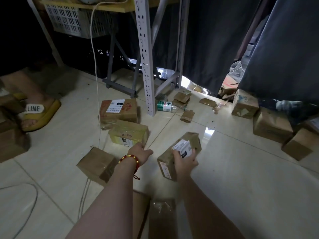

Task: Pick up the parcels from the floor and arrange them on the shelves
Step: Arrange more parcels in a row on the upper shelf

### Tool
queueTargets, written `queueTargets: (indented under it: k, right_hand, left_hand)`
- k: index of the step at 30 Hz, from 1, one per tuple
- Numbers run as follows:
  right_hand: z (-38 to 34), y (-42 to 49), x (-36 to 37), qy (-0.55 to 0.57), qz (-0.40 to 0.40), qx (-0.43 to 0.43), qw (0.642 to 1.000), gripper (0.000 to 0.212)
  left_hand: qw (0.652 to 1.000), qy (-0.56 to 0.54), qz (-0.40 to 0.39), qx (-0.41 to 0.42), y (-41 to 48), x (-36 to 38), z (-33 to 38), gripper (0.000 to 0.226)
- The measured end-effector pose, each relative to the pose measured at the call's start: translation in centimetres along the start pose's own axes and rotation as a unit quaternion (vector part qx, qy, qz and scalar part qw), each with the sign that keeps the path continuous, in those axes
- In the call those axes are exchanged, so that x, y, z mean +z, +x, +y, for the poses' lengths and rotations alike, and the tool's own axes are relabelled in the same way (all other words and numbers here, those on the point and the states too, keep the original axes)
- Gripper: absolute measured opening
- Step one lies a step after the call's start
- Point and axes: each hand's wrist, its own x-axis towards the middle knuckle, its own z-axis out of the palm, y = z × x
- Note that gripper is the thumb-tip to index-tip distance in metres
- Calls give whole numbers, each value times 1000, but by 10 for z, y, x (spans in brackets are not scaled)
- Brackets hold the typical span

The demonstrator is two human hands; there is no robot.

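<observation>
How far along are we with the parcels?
Done: no parcel shows on the shelf in view. In hand: the right hand grips a labelled parcel; the left hand reaches the taped parcel. Left: the plain box, the big parcel and the boxes by the curtain lie on the floor.

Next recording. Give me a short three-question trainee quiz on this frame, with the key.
1. True or false: the right hand grips a brown parcel that bears a white label.
2. Which wrist wears the red bead bracelet? A) left B) right C) neither
3. Fill in: the plastic bottle lies on its ____ beside the grey shelf upright.
Key: 1 true; 2 A; 3 side.
</observation>
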Motion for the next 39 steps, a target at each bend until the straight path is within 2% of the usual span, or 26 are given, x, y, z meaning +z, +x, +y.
queueTargets:
  k: [2,5,7,9,12,14,16,18,20,23,27,31,33,35,39]
  right_hand:
    - [-16,5,0,78,-18,-17,997,94]
    - [-41,10,4,172,-51,-44,983,91]
    - [-59,8,7,232,-68,-55,969,100]
    - [-76,6,7,259,-79,-59,961,111]
    - [-107,4,-3,282,-82,-77,953,111]
    - [-130,0,-16,292,-84,-87,949,103]
    - [-152,-5,-35,274,-99,-89,952,89]
    - [-175,-11,-61,247,-100,-85,960,78]
    - [-203,-19,-88,223,-85,-76,968,77]
    - [-257,-38,-123,208,-63,-71,973,77]
    - [-331,-75,-162,238,-56,-58,968,58]
    - [-401,-117,-187,286,-68,-21,956,74]
    - [-431,-136,-198,293,-70,-9,953,81]
    - [-461,-153,-210,299,-67,-8,952,79]
    - [-518,-188,-238,308,-65,-2,949,67]
  left_hand:
    - [999,-41,-12,-8,2,0,1,63]
    - [984,-169,-44,-13,6,-1,18,70]
    - [968,-246,-53,-6,9,-4,42,66]
    - [963,-266,-29,33,12,-7,66,62]
    - [974,-200,15,103,4,-5,93,59]
    - [981,-154,20,114,-5,-4,102,58]
    - [987,-120,2,109,-17,-12,115,69]
    - [989,-93,-28,111,-30,-25,134,68]
    - [989,-80,-47,115,-49,-40,163,60]
    - [988,-63,-60,131,-84,-65,221,60]
    - [985,-29,-60,161,-132,-107,295,62]
    - [984,-24,-47,168,-174,-161,344,68]
    - [984,-21,-41,174,-194,-188,363,63]
    - [983,-12,-29,181,-214,-214,380,54]
    - [977,20,-8,212,-257,-262,416,53]
